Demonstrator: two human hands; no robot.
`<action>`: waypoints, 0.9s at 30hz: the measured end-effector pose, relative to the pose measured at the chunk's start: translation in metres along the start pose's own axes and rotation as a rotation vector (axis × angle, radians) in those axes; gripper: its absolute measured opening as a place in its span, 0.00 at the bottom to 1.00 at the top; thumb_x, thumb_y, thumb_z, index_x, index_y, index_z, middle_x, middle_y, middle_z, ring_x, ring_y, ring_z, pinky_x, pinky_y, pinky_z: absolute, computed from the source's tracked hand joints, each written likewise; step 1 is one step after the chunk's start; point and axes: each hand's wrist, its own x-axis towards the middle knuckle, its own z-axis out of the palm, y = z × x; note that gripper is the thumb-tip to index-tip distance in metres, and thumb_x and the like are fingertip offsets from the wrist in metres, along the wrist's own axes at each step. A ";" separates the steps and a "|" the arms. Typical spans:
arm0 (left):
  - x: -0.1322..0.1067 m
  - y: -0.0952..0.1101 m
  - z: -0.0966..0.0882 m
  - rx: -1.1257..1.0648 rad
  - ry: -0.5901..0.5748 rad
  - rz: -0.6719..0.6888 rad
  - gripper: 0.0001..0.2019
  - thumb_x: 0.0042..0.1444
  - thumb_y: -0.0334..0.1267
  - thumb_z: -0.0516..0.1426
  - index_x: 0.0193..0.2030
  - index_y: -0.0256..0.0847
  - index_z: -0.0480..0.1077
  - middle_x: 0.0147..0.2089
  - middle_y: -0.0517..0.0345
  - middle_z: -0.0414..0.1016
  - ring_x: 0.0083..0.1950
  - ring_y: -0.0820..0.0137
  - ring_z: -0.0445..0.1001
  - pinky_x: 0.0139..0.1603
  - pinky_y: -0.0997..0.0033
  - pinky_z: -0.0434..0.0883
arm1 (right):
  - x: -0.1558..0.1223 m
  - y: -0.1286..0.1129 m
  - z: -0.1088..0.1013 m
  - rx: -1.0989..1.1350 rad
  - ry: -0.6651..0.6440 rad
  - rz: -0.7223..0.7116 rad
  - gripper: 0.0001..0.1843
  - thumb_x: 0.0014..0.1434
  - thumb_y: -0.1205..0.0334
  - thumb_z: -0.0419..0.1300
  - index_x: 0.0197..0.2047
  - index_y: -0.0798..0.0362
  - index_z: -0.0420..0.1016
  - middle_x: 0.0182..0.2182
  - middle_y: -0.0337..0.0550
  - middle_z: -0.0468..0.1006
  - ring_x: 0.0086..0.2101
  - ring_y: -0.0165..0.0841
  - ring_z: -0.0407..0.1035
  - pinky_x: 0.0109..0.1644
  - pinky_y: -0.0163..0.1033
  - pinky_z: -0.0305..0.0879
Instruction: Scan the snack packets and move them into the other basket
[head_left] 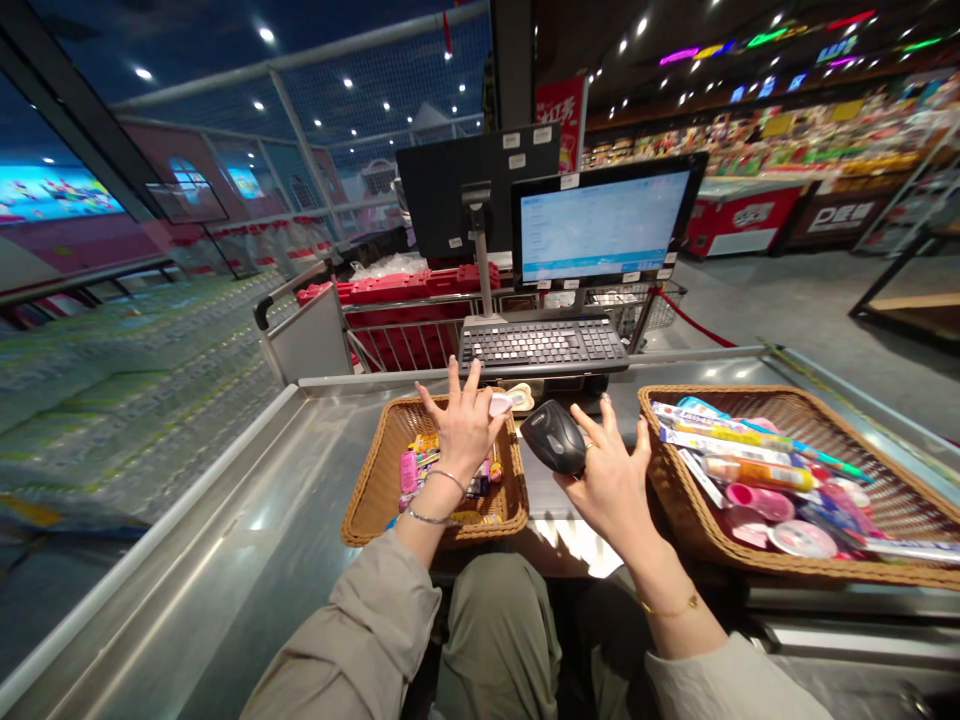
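Note:
My left hand [466, 430] is over the left wicker basket [358, 500], several fingers spread toward the keyboard. Between its thumb and index finger sits a small pinkish-white item [499, 403] whose kind I cannot make out. A cream-coloured piece [520, 397] shows just beyond it. My right hand [611, 475] grips a black barcode scanner [553, 437], its head pointing left, some fingers sticking out. Small wrapped sweets [409, 470] lie in the left basket. To my right, a larger wicker basket [660, 500] holds tubes, long packets and pink items [761, 500].
Ahead stand a keyboard [536, 343], a lit monitor [604, 230] and a dark monitor back [472, 190]. The metal counter [300, 540] has a raised edge. Behind it are a cart with red crates [405, 290] and, at left, stacked bottle packs [150, 390].

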 end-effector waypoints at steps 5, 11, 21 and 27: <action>0.000 0.001 0.003 0.048 0.039 0.006 0.13 0.61 0.46 0.59 0.48 0.45 0.76 0.74 0.50 0.57 0.77 0.42 0.44 0.65 0.20 0.18 | 0.000 0.001 0.003 0.004 0.024 -0.005 0.09 0.56 0.65 0.61 0.40 0.53 0.78 0.59 0.50 0.75 0.68 0.57 0.53 0.68 0.75 0.39; -0.001 0.001 0.005 0.077 0.046 0.006 0.13 0.62 0.47 0.59 0.49 0.44 0.76 0.74 0.50 0.56 0.77 0.43 0.44 0.66 0.22 0.19 | -0.001 0.001 0.003 0.002 0.025 -0.012 0.08 0.55 0.64 0.61 0.39 0.53 0.78 0.59 0.50 0.76 0.68 0.57 0.53 0.68 0.75 0.39; 0.000 0.003 0.003 0.053 0.039 -0.003 0.13 0.61 0.46 0.60 0.49 0.45 0.76 0.73 0.49 0.58 0.77 0.43 0.43 0.66 0.21 0.21 | -0.001 0.003 0.003 0.007 0.038 -0.012 0.07 0.55 0.66 0.60 0.38 0.53 0.77 0.59 0.50 0.76 0.68 0.56 0.53 0.68 0.74 0.39; 0.000 0.002 0.006 0.059 0.047 0.004 0.14 0.61 0.47 0.59 0.50 0.44 0.76 0.74 0.48 0.57 0.77 0.43 0.43 0.66 0.22 0.19 | -0.001 0.004 0.004 0.011 0.030 -0.014 0.07 0.55 0.65 0.62 0.38 0.53 0.78 0.59 0.50 0.75 0.68 0.57 0.53 0.68 0.75 0.38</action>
